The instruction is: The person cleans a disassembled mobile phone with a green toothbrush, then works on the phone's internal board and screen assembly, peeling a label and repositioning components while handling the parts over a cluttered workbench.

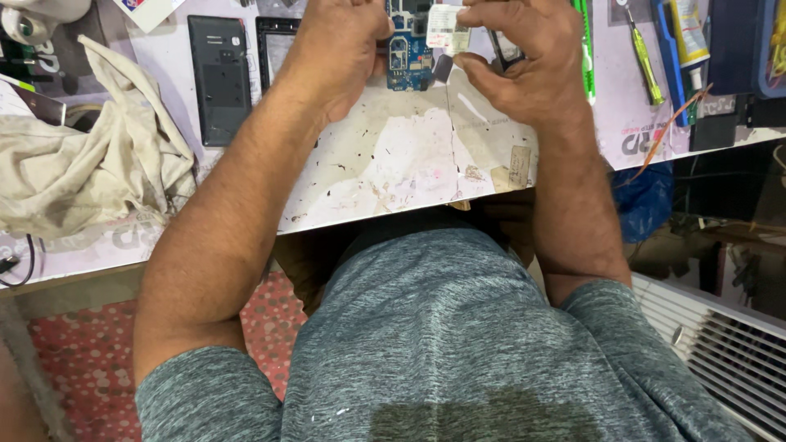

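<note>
My left hand (342, 45) rests on the white worktop (409, 155) at the top of the head view, its fingers closed against the left edge of a blue circuit board (407, 57). My right hand (524, 57) is just right of the board, fingers curled around a small dark part (506, 49), with a small white label-like piece (446, 31) by the fingertips. The two hands nearly meet over the board. What the left fingers pinch is hidden.
A dark phone back cover (219, 78) and a black frame (274, 41) lie left of my left hand. A crumpled beige cloth (90, 164) covers the left bench. Screwdrivers (643, 57), a green tool (584, 49) and a glue tube (692, 37) lie right. A white grille (720, 352) sits lower right.
</note>
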Demonstrator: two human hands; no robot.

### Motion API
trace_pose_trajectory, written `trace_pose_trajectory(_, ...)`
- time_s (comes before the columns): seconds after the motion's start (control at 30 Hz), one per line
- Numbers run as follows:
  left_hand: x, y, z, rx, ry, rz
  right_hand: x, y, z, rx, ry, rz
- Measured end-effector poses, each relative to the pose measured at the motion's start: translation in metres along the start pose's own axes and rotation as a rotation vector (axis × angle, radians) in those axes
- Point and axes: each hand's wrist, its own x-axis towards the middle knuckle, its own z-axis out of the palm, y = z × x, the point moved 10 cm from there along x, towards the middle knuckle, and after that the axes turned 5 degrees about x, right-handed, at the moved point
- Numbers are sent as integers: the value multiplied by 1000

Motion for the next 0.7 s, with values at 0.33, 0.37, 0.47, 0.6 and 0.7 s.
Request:
trace_pose_trajectory(0.33, 0, -5, 11, -14, -113, 41, 0, -5, 14, 2, 36, -14)
trace_pose_trajectory(0.37, 0, -4, 10, 3, -107, 41, -1, -5, 15, -6, 39, -20)
trace_pose_trajectory(0.47, -1, -6, 12, -12, -116, 21, -3, -1, 17, 20, 55, -18)
trace_pose_trajectory(0.6, -2, -2, 15, -32, -142, 70, -4, -1, 18, 42, 84, 19)
trace_pose_trajectory(0.7, -1, -3, 16, -45, -156, 81, -4, -6, 17, 41, 91, 35)
